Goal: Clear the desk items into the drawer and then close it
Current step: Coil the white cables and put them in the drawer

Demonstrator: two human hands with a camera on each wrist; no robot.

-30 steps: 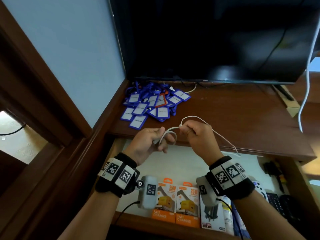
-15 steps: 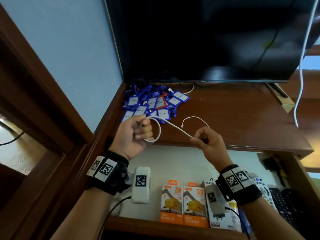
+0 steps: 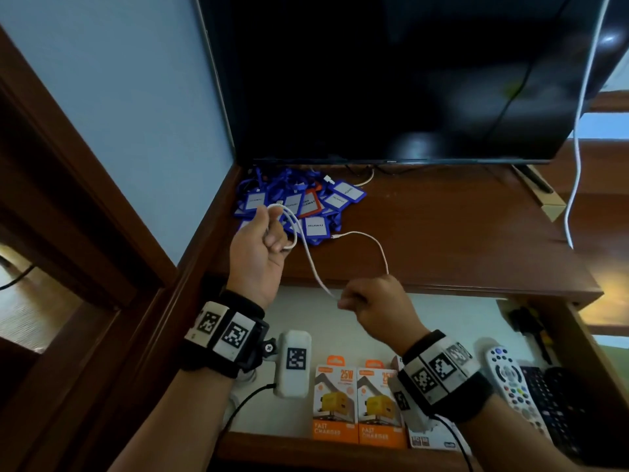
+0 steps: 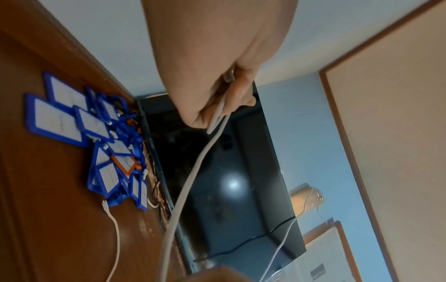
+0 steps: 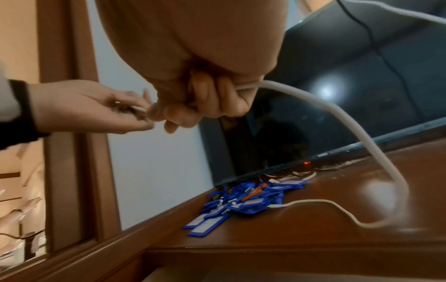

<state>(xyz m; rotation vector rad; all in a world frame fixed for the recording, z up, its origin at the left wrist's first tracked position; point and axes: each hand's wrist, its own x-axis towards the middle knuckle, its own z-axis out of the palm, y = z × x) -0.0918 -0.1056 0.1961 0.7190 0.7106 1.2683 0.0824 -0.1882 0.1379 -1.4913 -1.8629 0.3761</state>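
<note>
White cable (image 3: 311, 258), thin and partly looped, gripped between left hand (image 3: 260, 257) and right hand (image 3: 377, 306).

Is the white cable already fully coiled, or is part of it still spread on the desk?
Partly coiled: loops sit in the left hand, but the white cable runs on through the right hand and its end lies on the desk.

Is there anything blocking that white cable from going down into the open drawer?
Nothing visible does. The white cable hangs between the left hand and right hand, above a bare patch of the drawer.
</note>
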